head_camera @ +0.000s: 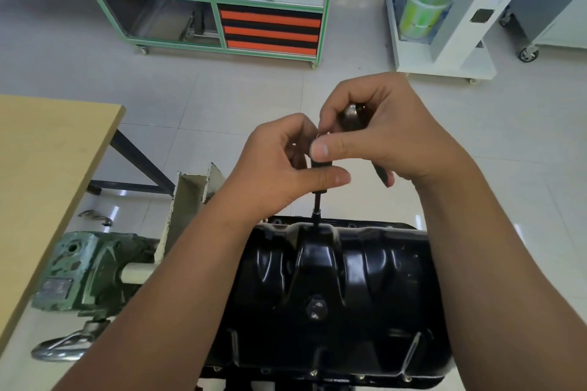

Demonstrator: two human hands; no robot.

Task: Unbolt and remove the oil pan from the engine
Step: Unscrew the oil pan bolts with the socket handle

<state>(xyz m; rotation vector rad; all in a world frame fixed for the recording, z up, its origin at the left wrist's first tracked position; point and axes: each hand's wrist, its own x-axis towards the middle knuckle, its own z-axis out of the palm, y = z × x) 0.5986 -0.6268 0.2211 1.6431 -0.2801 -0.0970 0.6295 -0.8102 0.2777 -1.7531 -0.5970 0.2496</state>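
I see the glossy black ribbed steel oil pan [333, 289] on the engine below my hands, drain bolt [316, 309] facing up. My left hand [279, 174] pinches the slim black extension bar [317, 200] standing on its far flange; my right hand [381, 136] grips the ratchet handle [351, 116].

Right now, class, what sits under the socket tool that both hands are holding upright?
The slim black socket tool drops to the far rim of the glossy black oil pan, its tip meeting the flange. The bolt head there is covered by the socket. Left hand and right hand hide the tool's upper end.
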